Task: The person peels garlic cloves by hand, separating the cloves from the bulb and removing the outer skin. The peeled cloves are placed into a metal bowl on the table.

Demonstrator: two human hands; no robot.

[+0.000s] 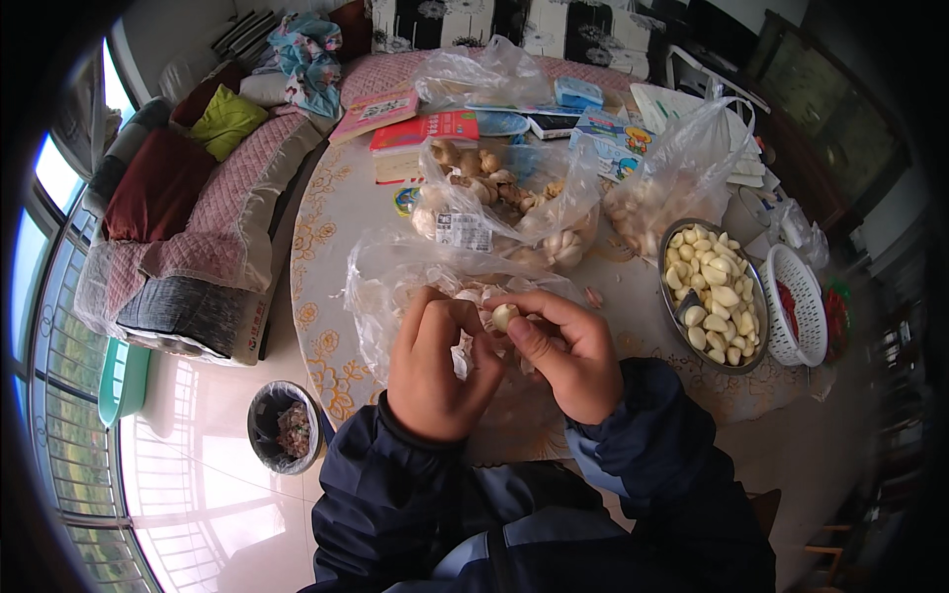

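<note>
A pale garlic clove [505, 317] is pinched between the thumb and index finger of my right hand [574, 356]. Just to its left is my left hand [437, 370], fingers curled and thumb close to the index finger; whether it grips anything is hidden. Both hands are over an open clear plastic bag [374, 296] that holds papery garlic skins and cloves. To the right, a metal bowl [665, 296] is heaped with peeled garlic cloves [715, 274], with a small dark object among them. Beyond my hands, another plastic bag [511, 226] contains whole garlic bulbs [562, 248].
A third bag of garlic [645, 204] stands behind the bowl. A white perforated basket [812, 319] sits at the table's right edge. Books [426, 141] lie at the back. On the floor at left are a lined waste bin [259, 415] and a green tub [126, 382].
</note>
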